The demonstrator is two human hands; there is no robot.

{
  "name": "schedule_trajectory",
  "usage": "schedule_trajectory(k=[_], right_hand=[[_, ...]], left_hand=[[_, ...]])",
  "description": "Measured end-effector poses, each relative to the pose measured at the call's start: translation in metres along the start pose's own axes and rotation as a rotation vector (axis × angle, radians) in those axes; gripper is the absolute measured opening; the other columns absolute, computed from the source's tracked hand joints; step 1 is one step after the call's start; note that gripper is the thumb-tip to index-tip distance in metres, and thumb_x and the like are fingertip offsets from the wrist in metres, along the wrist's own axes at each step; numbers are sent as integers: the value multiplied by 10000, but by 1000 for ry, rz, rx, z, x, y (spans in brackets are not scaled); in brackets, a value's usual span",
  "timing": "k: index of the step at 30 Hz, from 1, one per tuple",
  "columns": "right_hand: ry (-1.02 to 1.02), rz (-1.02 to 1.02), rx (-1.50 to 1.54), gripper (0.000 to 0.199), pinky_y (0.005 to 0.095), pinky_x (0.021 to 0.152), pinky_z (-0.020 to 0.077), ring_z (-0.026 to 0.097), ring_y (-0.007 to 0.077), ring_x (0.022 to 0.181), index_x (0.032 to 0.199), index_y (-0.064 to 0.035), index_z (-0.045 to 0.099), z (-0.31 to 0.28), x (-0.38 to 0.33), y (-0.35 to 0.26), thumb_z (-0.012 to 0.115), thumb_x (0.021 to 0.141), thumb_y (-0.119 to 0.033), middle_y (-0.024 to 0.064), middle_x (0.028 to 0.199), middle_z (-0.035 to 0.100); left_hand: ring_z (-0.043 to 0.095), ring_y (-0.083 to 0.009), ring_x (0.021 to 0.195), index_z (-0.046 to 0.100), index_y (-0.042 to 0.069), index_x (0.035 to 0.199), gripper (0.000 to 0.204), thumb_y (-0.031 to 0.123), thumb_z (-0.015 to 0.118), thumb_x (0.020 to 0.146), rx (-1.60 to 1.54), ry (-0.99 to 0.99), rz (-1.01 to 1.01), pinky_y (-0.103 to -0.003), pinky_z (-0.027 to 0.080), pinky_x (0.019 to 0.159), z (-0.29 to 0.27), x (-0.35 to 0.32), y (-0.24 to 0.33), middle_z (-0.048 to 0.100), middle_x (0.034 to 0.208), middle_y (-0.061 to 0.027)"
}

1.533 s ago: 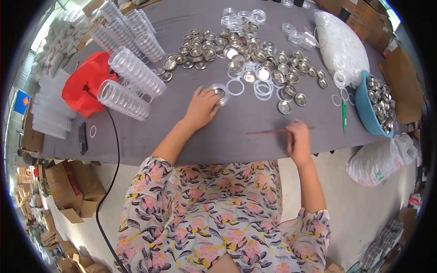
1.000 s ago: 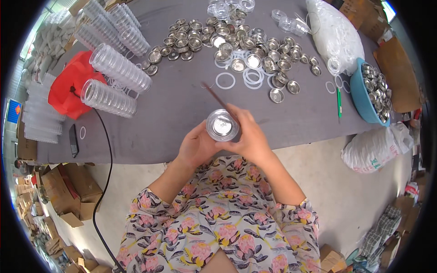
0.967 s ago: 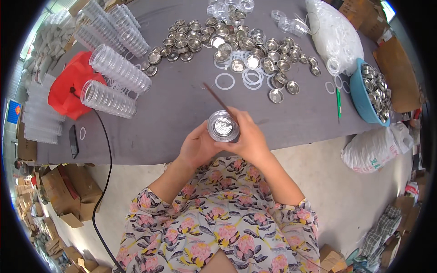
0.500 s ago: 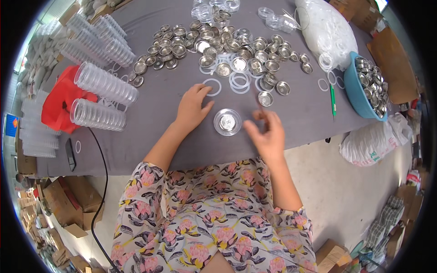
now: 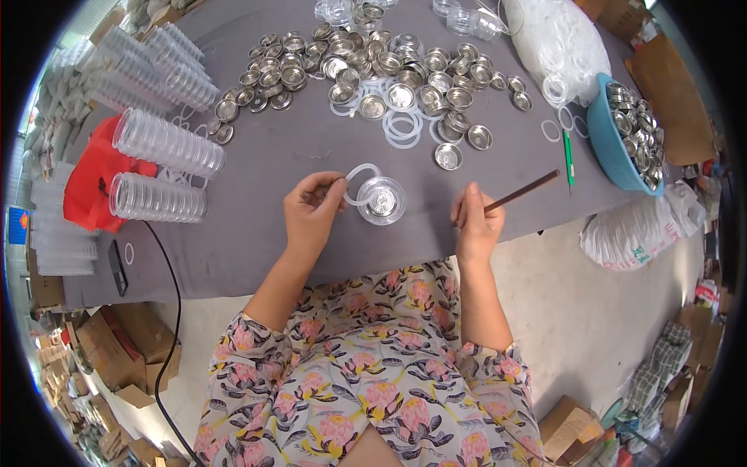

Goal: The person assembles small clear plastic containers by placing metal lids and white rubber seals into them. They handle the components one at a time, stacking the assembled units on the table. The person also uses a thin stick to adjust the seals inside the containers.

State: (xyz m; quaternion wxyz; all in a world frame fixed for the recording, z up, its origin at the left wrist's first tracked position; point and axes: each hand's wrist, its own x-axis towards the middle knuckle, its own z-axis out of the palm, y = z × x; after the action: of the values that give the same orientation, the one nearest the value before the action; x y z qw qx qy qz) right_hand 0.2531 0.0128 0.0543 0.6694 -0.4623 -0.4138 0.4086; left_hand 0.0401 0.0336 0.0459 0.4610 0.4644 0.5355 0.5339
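Between thumb and fingers my left hand (image 5: 313,214) pinches a translucent white sealing ring (image 5: 359,170). That ring is tilted over the left rim of a clear round plastic cup (image 5: 398,212), and a perforated metal disc (image 5: 382,201) sits inside the cup. My right hand (image 5: 476,219), closed to the right of the cup, grips a thin dark brown stick (image 5: 523,192) that points up and right. Beyond the cup lie several loose white rings (image 5: 403,142), and a shallow metal cap (image 5: 448,156) rests nearest to the hands.
A wide heap of metal caps (image 5: 292,75) spreads across the far table. Stacked clear cups (image 5: 159,198) lie left beside a red bag (image 5: 84,191). At right are a green pen-like tool (image 5: 568,158), a blue basket (image 5: 611,152) of caps and a white plastic bag (image 5: 560,47).
My left hand has picked up a white ring from the table and brought it back to the cup. My right hand has shifted slightly right, its stick now swung toward the right.
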Motion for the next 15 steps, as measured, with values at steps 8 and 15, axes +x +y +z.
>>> schedule_trajectory(k=[8, 15], right_hand=[[91, -34, 414, 586, 255, 416, 205, 287, 108, 440, 489, -118, 295, 0, 5, -13, 348, 993, -414, 22, 491, 359], [15, 61, 710, 609, 252, 405, 178, 225, 104, 433, 492, -123, 272, 19, 10, -20, 306, 989, -473, 22, 483, 310]], left_hand=[[557, -69, 587, 635, -13, 911, 113, 49, 664, 820, -68, -63, -99, -201, 457, 539, 11, -7, 4, 634, 758, -32], [520, -61, 652, 633, 3, 878, 136, 44, 696, 764, 513, -144, 179, -197, 382, 534, 13, -12, -5, 610, 882, -37]])
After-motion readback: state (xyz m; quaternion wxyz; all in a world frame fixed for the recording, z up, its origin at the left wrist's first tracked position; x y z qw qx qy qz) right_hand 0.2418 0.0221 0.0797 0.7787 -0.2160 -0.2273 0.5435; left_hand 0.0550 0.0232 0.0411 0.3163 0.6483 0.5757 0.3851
